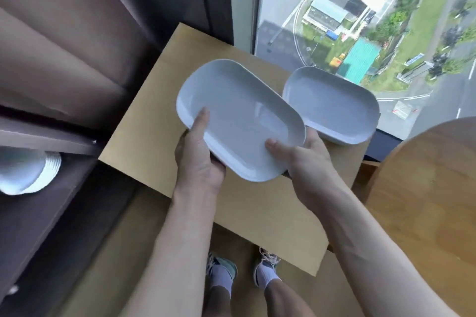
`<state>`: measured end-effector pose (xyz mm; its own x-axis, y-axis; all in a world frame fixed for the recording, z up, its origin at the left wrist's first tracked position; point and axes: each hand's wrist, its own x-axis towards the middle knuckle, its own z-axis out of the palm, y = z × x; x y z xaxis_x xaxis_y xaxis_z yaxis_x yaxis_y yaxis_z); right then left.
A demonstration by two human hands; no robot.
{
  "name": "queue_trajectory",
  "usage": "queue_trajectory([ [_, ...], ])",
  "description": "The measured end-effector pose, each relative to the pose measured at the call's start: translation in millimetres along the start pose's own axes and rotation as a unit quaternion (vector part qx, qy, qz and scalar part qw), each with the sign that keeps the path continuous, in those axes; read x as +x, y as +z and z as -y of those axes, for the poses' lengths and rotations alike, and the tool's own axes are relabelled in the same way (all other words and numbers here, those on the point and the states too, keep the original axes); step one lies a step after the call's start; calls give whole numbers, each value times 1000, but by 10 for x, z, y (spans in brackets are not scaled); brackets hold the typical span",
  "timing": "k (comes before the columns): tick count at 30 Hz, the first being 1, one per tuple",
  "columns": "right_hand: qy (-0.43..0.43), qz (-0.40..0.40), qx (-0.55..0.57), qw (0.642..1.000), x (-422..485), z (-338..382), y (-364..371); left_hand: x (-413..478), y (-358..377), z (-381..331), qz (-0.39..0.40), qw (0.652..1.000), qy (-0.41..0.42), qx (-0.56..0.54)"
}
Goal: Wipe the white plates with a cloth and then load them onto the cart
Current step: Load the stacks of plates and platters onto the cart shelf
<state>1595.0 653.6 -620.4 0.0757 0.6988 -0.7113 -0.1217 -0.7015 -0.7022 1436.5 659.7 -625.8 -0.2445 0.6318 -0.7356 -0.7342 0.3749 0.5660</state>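
Held plate: white oblong plate (240,121), tilted above the desk (154,116).
Fingers: left hand (198,159) and right hand (306,159) both grasp its near rim, thumbs on top.
Neighbour: second white plate (332,103) just beyond, at the desk's window-side edge.
Left: stacked round plates (23,172) on a dark shelf (51,141).
Right: round wooden table (432,188), near.

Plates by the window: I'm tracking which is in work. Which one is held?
The nearer, left oblong plate, gripped by the left hand and right hand; the other oblong plate sits unheld by the window.
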Motion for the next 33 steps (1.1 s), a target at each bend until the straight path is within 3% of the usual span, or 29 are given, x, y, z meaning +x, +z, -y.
queue_trajectory([
  [6, 37, 98, 3, 995, -229, -359, 849, -481, -901, -92, -13, 995, 66, 78],
  [12, -14, 195, -195, 961, -625, -874, 1567, -849, -2086, -280, -107, 986, 114, 65],
  [15, -81, 255, -363, 893, -763, -1115, 1892, -1031, -2706, -341, -152, 981, 108, 57],
  [19, -238, 379, -531, 719, -918, -1407, 2432, -1232, -3555, -411, -203, 973, 94, 53],
  [21, -278, 412, -546, 675, -1021, -1594, 2776, -1276, -3916, -445, -221, 971, 88, 38],
  [25, -247, 424, -580, 651, -1079, -2027, 3484, -1199, -4490, -603, -275, 956, 93, 44],
  [28, -191, 413, -592, 665, -992, -2237, 3921, -994, -4767, -767, -314, 944, 86, 43],
  [33, -184, 375, -600, 682, -735, -2363, 4439, -454, -5005, -1032, -331, 937, 91, 63],
])
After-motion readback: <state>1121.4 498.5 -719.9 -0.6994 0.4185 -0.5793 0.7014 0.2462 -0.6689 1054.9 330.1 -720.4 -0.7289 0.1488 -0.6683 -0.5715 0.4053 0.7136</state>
